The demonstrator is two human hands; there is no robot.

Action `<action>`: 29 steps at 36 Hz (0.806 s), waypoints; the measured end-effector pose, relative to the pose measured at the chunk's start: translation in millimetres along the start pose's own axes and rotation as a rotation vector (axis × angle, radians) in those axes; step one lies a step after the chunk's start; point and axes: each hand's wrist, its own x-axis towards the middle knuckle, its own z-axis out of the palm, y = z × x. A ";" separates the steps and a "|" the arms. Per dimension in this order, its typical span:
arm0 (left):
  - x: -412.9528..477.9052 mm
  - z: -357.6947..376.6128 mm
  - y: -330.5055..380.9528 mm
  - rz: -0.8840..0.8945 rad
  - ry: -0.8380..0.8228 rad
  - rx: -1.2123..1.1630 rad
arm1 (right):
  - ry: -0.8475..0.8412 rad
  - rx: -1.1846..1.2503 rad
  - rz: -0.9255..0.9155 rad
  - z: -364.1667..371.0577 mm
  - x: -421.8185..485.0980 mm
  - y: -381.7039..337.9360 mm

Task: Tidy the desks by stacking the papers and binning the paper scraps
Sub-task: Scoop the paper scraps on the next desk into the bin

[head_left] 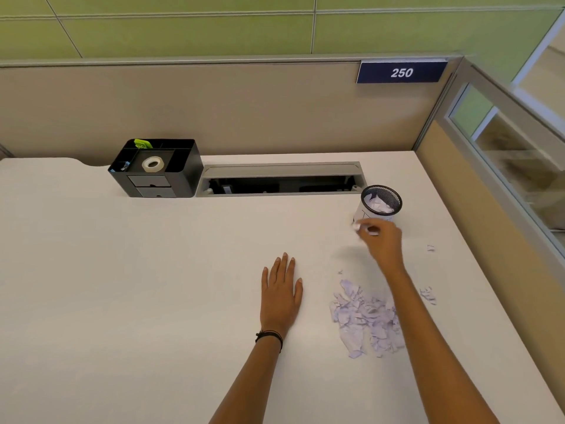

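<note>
A heap of torn white paper scraps [365,319] lies on the white desk [153,286], right of centre. A small black mesh bin [380,203] stands further back and holds several scraps. My right hand [382,240] hovers just in front of the bin, blurred, its fingertips pinched on a small paper scrap [357,226]. My left hand [281,289] lies flat on the desk, fingers apart, left of the heap and holding nothing.
Stray scraps [428,295] lie right of my right arm, another [430,247] nearer the side panel. A black desk organiser [156,168] with a tape roll stands at the back beside an open cable tray [281,179]. Partition walls close the back and right.
</note>
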 end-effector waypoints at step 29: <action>-1.1 -4.0 1.8 -0.014 -0.027 -0.006 | 0.434 -0.136 0.158 -61.3 19.0 93.3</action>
